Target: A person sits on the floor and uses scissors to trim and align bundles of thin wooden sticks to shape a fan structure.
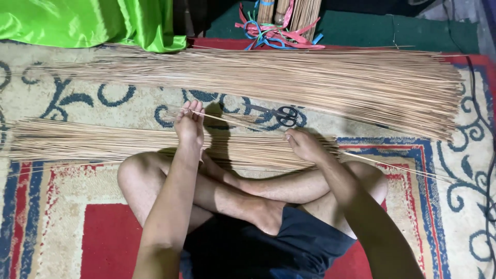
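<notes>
A: State the position of each hand.

B: The left hand point(189, 125) is raised above the near pile of sticks point(93, 142), fingers pressed together and pinching one end of a single thin stick point(235, 122). The right hand point(304, 144) rests low, at the right part of that pile, fingers curled down onto the same stick farther along. Whether the thumb closes under it cannot be told.

A: Where does the stick run?

B: From the left fingertips it slopes down to the right, passes under the right hand, and its thin tip extends over the rug point(51, 103) toward the right. It lies above the near pile and well apart from the large far pile of sticks point(320, 80).

A: Other items in reach?

B: Scissors point(281, 114) lie on the rug between the two piles, just beyond the right hand. Tied bundles with coloured ribbon point(276, 31) stand at the far edge, next to green cloth point(103, 20).

A: Which step is in hand?

B: Judged from the grip, one stick is being singled out from the near pile and held along its length for checking or sorting.

A: What does the next move call for?

B: A light, steady pinch at both points, lifting the stick clear without dragging neighbouring sticks along. The scissors must be reached with the right hand if trimming is needed.
</notes>
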